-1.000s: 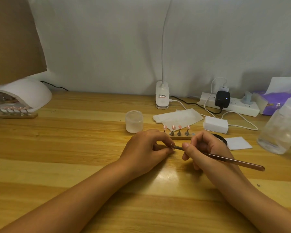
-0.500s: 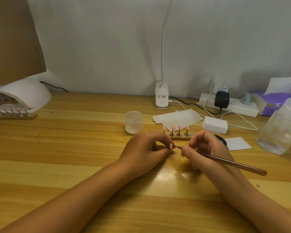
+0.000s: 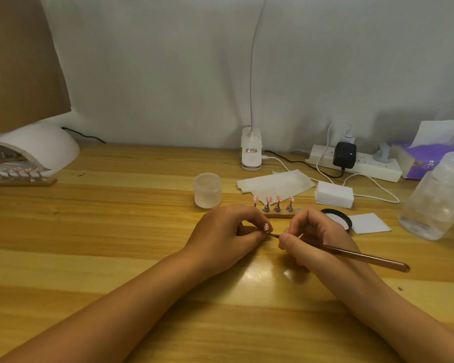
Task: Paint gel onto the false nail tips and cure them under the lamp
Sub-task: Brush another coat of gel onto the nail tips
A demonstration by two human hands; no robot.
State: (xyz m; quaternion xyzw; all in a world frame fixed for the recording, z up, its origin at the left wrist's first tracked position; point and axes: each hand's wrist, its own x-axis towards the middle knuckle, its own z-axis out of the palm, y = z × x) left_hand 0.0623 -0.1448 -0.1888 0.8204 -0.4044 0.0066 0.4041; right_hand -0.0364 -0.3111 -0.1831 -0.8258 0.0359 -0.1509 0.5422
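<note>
The left hand point(image 3: 220, 234) is curled, thumb and forefinger pinched together on the mount of one pink tip point(image 3: 266, 227); the tip stands just clear of the fingertips, face up (the mount itself is hidden by the fingers). The right hand point(image 3: 312, 237) is closed round the brush point(image 3: 351, 254) in a pen grip near its front end, with the long brown handle trailing out to the right. The fine point is laid at the tip's lower edge; whether contact is made cannot be resolved. Both hands appear to be rested on the table point(image 3: 116, 231), which is judged to steady the stroke. The tip is judged very light, thin and slightly springy, with a glossy, slippery face on which wet gel would smear at any touch. It is best taken by the mount or the underside, never by the painted face. Just behind the hands a wooden stand point(image 3: 278, 214) carries four more pink tips upright on metal stems. A frosted jar point(image 3: 207, 189) sits near its left end. The lamp point(image 3: 45, 145) stands well apart at the far left, with another rack point(image 3: 21, 180) of tips at its mouth.
</note>
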